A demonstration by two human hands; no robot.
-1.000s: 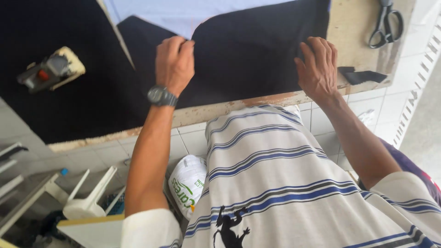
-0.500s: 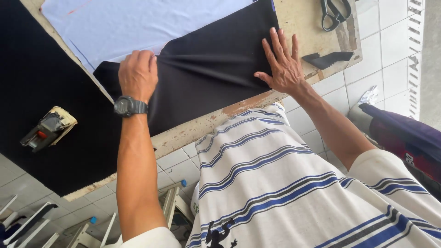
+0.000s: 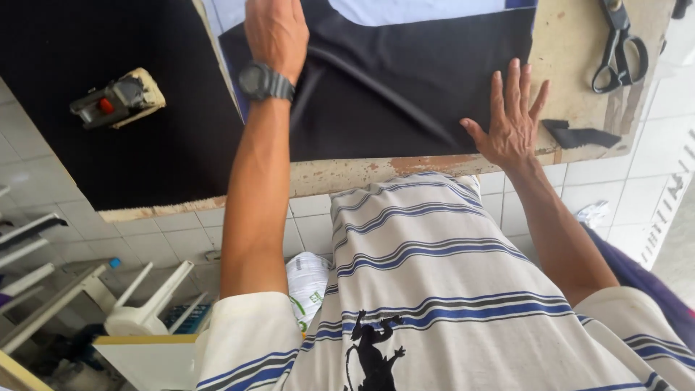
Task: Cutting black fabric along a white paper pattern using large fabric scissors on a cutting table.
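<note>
The left hand [image 3: 275, 29], with a dark wristwatch [image 3: 266, 81] on its wrist, rests knuckles-up on the black cloth [image 3: 405, 80] near that cloth's left edge; whether its grip pinches the fabric I cannot tell. The right hand [image 3: 510, 123] lies flat with fingers spread, palm pressing the cloth's lower right corner, gripping nothing. The cloth lies on the desk [image 3: 572, 58] near its front edge, over a pale blue sheet [image 3: 420, 9], with a long crease running between the hands. Black scissors [image 3: 617, 47] and a dark fabric scrap [image 3: 579, 135] sit to the right, and a small cutting tool [image 3: 116, 99] lies well to the left.
</note>
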